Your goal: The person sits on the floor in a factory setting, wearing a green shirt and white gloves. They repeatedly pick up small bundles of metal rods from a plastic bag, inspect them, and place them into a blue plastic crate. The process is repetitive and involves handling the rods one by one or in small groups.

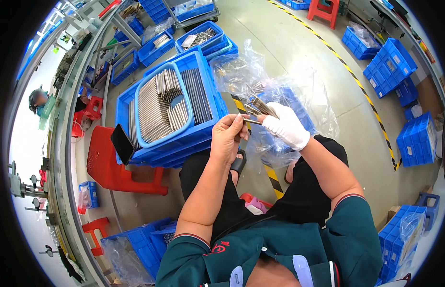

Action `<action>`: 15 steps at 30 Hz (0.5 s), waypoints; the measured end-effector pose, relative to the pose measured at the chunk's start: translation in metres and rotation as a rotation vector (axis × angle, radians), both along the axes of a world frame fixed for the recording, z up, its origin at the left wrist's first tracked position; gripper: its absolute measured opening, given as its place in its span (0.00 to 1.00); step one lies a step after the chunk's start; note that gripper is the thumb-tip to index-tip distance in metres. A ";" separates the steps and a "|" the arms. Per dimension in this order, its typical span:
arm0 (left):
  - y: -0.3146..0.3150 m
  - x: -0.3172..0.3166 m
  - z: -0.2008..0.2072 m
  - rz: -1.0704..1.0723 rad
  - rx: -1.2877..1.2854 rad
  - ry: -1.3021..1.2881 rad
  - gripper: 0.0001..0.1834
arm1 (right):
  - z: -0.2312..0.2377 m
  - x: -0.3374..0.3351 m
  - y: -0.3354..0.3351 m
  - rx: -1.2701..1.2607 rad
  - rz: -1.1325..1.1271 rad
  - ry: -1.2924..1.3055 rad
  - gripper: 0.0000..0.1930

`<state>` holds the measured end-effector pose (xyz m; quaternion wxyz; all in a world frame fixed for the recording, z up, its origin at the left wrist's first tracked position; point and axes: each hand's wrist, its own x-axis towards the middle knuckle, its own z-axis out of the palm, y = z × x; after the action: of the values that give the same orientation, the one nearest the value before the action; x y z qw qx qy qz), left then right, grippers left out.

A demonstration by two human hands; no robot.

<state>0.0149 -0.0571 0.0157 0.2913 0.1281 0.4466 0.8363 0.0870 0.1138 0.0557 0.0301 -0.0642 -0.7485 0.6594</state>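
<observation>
My left hand (226, 139) is bare, its fingertips pinched on one end of a thin metal rod (252, 121). The rod's other end meets the fingers of my right hand (290, 130), which wears a white glove. That gloved hand also grips a bunch of similar metal rods (257, 106), fanned out toward the upper left. To the left of both hands, a light blue tray (190, 115) holds rows of shiny metal rods (153, 107). It rests on a larger blue crate (203, 129), where darker rods (196, 95) lie alongside.
Clear plastic bags (323, 103) cover a blue crate just beyond my right hand. A red stool (105, 160) and a black phone-like slab (122, 143) stand at the left crate. Blue bins (390, 60) line the right side. Yellow-black tape (356, 74) crosses the floor.
</observation>
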 end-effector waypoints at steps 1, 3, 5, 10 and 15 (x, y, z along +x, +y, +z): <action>0.001 0.001 -0.001 -0.002 -0.008 0.006 0.10 | -0.002 0.000 0.001 0.071 0.000 0.017 0.14; 0.003 0.004 -0.001 0.024 0.007 -0.007 0.11 | -0.001 0.001 -0.001 0.042 -0.010 0.007 0.14; 0.003 0.005 0.000 0.037 -0.007 0.010 0.11 | 0.000 0.000 -0.001 0.003 -0.012 -0.011 0.14; -0.001 0.005 0.013 0.064 -0.119 0.114 0.11 | 0.001 0.000 -0.002 -0.220 0.029 -0.066 0.13; -0.004 0.001 0.012 0.125 -0.476 0.623 0.11 | -0.003 0.000 0.000 -0.281 0.062 -0.098 0.11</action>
<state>0.0159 -0.0608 0.0278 0.1120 0.2771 0.7018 0.6467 0.0869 0.1136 0.0530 -0.0360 -0.0768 -0.6511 0.7542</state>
